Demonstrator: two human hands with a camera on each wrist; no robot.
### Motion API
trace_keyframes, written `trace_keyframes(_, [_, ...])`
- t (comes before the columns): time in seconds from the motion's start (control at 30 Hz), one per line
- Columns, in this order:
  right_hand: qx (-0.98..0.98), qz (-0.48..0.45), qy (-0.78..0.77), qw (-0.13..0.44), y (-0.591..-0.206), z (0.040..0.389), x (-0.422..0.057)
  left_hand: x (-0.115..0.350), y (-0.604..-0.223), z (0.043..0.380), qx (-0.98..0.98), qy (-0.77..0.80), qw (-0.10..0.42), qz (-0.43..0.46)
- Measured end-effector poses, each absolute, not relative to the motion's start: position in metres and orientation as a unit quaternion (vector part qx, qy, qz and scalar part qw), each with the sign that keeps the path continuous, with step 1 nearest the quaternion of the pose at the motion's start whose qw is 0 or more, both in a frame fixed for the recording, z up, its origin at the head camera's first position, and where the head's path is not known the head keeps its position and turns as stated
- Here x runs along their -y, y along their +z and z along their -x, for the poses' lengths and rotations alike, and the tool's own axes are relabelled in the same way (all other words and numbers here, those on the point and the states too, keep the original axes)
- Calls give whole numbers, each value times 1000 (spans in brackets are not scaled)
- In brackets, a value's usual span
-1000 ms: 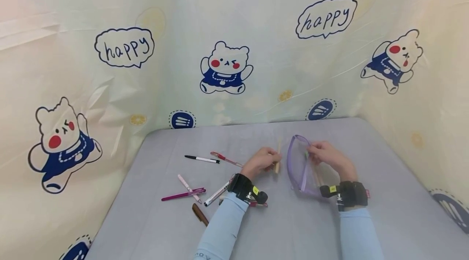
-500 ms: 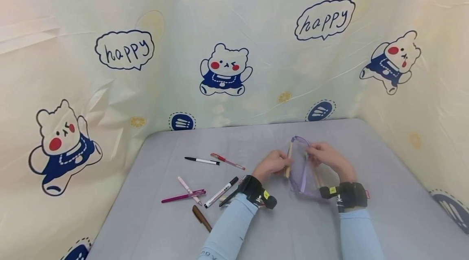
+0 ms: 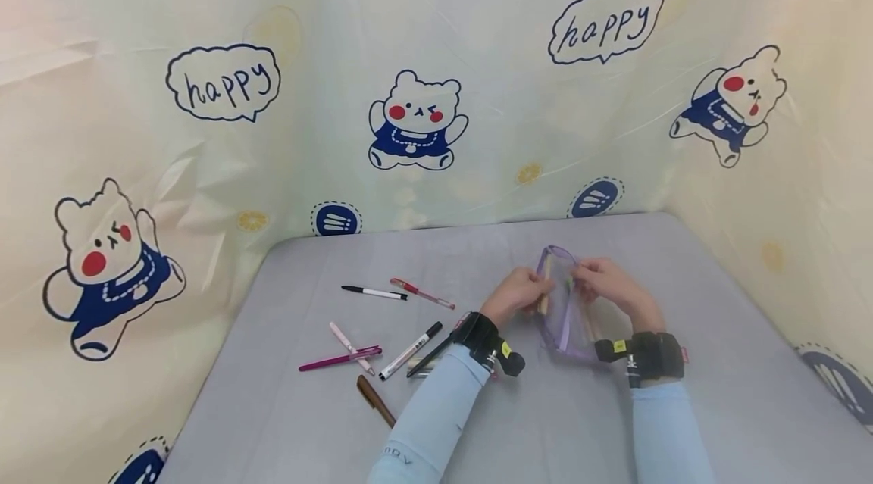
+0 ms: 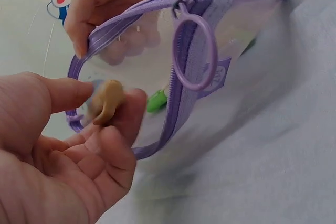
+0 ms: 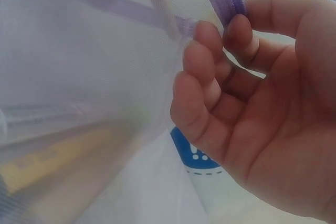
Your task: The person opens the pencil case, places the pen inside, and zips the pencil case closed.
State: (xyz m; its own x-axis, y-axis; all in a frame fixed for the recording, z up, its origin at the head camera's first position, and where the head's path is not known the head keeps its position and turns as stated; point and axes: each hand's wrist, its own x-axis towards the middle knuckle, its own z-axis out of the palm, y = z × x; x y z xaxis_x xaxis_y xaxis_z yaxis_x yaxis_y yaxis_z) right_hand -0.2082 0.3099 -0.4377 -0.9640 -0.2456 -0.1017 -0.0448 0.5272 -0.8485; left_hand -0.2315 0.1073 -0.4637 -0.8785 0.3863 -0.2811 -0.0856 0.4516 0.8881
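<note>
My left hand [image 3: 520, 291] pinches a tan pen [image 4: 109, 100] with a clip, held between thumb and fingers. The left wrist view shows the pen end-on at the unzipped mouth of a purple-edged mesh pencil pouch [image 3: 562, 334], with fingertips inside the rim. On the pouch's zipper hangs a purple ring pull [image 4: 212, 51]. With thumb and index finger, my right hand [image 3: 609, 281] pinches the zipper edge on the opposite side. Inside the pouch are a green-ended item [image 4: 156, 101] and several long pens, blurred through the mesh in the right wrist view.
Left on the grey table [image 3: 273, 431] lie a white pen with black end [image 3: 375, 292], a red pen [image 3: 423, 293], a magenta pen [image 3: 334, 360] crossing a pink pen [image 3: 341, 336], a white marker [image 3: 411, 351] and a brown pen [image 3: 375, 399]. My left forearm partly covers more pens [image 3: 430, 359].
My left hand has moved right, bringing the tan pen from beside the pouch into its mouth. The right hand has stayed almost in place on the pouch edge.
</note>
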Motion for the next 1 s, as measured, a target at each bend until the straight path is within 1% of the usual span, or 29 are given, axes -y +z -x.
trace_keyframes(0.3, [-870, 88, -474, 107, -435, 211, -311, -106, -454, 232, -824, 508, 233, -96])
trace_keyframes(0.53, [-875, 90, -463, 106, -440, 210, -312, -101, -452, 230, -838, 481, 229, -122])
trace_keyframes(0.73, [-871, 86, -472, 108, -443, 211, -314, -93, -453, 229, -843, 451, 228, -181])
trace_keyframes(0.83, [-869, 86, -475, 108, -439, 209, -312, -87, -455, 228, -830, 455, 238, -216])
trace_keyframes(1.0, [-864, 90, -483, 108, -436, 208, -310, -77, -457, 230, -820, 462, 242, -234])
